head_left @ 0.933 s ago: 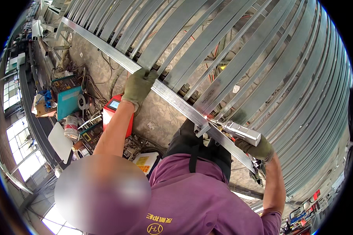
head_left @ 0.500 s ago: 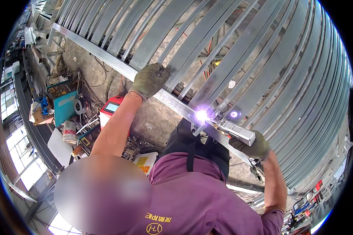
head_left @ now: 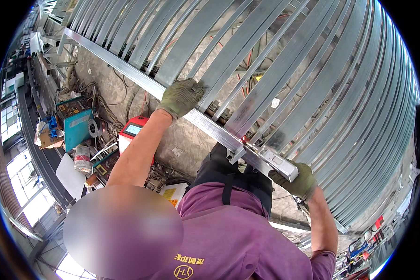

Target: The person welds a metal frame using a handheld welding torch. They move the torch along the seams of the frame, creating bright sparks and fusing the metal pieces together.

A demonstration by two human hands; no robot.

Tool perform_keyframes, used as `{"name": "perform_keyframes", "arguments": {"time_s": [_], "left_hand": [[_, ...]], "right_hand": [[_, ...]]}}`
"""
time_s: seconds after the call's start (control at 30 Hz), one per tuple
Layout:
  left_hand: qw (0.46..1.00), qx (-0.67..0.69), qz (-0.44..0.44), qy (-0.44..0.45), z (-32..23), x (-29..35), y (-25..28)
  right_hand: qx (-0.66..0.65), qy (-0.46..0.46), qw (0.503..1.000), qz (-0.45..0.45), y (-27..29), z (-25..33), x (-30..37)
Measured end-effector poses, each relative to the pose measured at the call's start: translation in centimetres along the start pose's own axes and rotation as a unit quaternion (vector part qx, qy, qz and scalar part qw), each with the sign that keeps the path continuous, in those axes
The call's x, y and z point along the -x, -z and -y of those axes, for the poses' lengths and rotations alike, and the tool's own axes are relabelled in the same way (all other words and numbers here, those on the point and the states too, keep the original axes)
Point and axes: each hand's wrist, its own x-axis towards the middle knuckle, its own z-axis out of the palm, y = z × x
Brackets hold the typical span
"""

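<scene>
My right hand (head_left: 302, 181), in a dark green work glove, is closed round a boxy silver welding gun (head_left: 279, 164). The gun's nozzle points left, to where a slat meets the long metal rail (head_left: 126, 69). A small reddish glow (head_left: 243, 139) shows at that joint. Farther left, my left hand (head_left: 181, 98), gloved alike, bends over the rail with its fingers closed on the end of a flat metal slat (head_left: 235, 58). Its fingertips are partly hidden. Dark heat marks show on the slats near the nozzle.
Rows of grey metal slats (head_left: 329, 100) spread away and to the right. At left on the floor stand a red machine with a screen (head_left: 134, 129), a teal box (head_left: 78, 129), a wire spool (head_left: 95, 127) and a can (head_left: 82, 159). Cables lie among them.
The bright purple-white welding flash has died down to a faint glow. My right hand and the gun have shifted slightly left. My left hand stays at about the same place.
</scene>
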Motion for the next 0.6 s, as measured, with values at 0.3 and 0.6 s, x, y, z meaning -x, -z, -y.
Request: {"name": "perform_keyframes", "arguments": {"time_s": [0.3,0.6], "left_hand": [[0.977,-0.151,0.127,-0.078,-5.6,-4.7,-1.4],[0.952,-0.222,0.141,-0.156,-8.5,-7.3,-4.5]], "right_hand": [[-0.126,0.052,0.991,0.009,2.1,3.6,1.1],[-0.134,0.052,0.989,0.039,1.4,5.4,-4.5]]}}
